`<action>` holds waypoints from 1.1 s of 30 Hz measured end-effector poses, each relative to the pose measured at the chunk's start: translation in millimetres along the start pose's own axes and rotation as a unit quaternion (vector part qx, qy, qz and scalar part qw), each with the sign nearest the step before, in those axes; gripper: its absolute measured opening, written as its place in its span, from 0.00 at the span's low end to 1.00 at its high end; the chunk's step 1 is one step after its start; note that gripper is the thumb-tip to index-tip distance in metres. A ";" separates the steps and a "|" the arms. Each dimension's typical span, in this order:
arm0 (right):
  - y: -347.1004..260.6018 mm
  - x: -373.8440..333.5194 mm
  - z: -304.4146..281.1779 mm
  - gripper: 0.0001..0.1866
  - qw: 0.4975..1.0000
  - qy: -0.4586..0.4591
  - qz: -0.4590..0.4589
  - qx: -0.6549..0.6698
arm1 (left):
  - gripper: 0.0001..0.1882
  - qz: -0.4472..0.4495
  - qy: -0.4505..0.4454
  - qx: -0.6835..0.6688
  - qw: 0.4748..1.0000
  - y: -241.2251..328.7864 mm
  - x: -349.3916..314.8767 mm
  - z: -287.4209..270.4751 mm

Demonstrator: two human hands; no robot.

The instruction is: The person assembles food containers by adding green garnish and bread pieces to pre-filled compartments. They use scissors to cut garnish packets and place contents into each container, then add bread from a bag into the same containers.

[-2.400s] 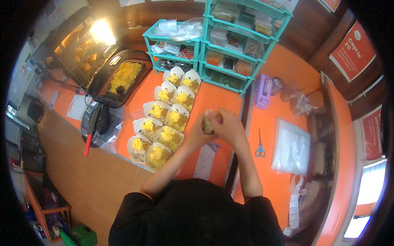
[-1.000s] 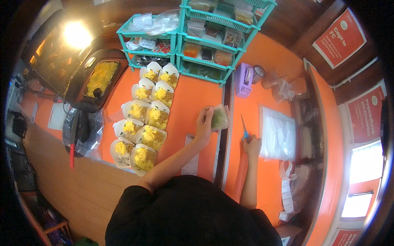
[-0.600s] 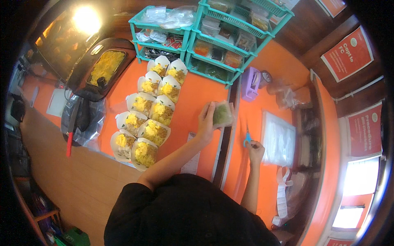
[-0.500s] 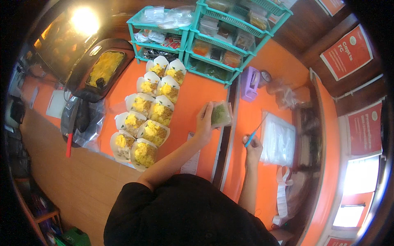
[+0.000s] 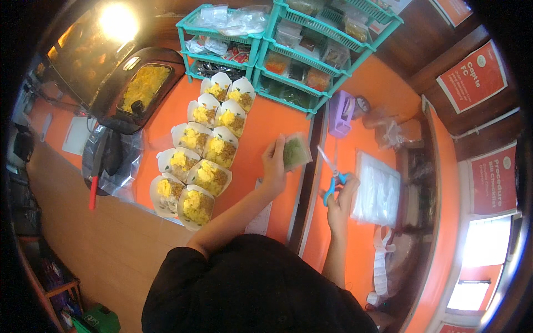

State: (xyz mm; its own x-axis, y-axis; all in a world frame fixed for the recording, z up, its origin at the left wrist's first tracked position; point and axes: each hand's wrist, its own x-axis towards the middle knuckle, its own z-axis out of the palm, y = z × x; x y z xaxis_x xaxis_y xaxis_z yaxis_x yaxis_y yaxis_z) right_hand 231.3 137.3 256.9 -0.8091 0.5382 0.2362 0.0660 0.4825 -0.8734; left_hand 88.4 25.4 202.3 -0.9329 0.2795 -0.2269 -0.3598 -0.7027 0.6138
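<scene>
Over at two o'clock I see a red poster (image 5: 472,76) on the brown wall (image 5: 416,47), bold white lettering above finer lines, a round emblem near its top. At three o'clock, a second red poster (image 5: 494,188) has a white heading over small, blurred print. Down at half past seven, a green bag (image 5: 100,322) bears an unreadable white mark.

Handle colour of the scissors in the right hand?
Blue handles, held in the right hand; shows best in the head view.
</scene>
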 end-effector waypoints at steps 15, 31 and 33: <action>-37.6 -3.0 12.4 0.20 0.972 -0.166 0.097 -0.135 | 0.15 0.154 -0.012 0.068 0.986 2.7 -2.3 5.5; -40.4 -32.8 5.8 0.19 0.984 -0.128 0.099 -0.070 | 0.13 0.094 -0.011 0.057 0.994 -9.1 -5.2 1.9; -39.4 -37.0 9.4 0.19 0.984 -0.140 0.087 -0.074 | 0.13 0.095 -0.006 0.051 0.994 0.0 -11.6 -5.4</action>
State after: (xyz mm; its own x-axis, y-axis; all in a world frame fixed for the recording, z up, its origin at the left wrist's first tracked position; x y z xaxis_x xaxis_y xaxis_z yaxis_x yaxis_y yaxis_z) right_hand 253.1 91.9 278.6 -0.9060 0.4198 -0.0551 0.2841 0.5064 -0.8142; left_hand 99.1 18.6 200.9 -0.9833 0.1575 -0.0911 -0.1743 -0.6730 0.7188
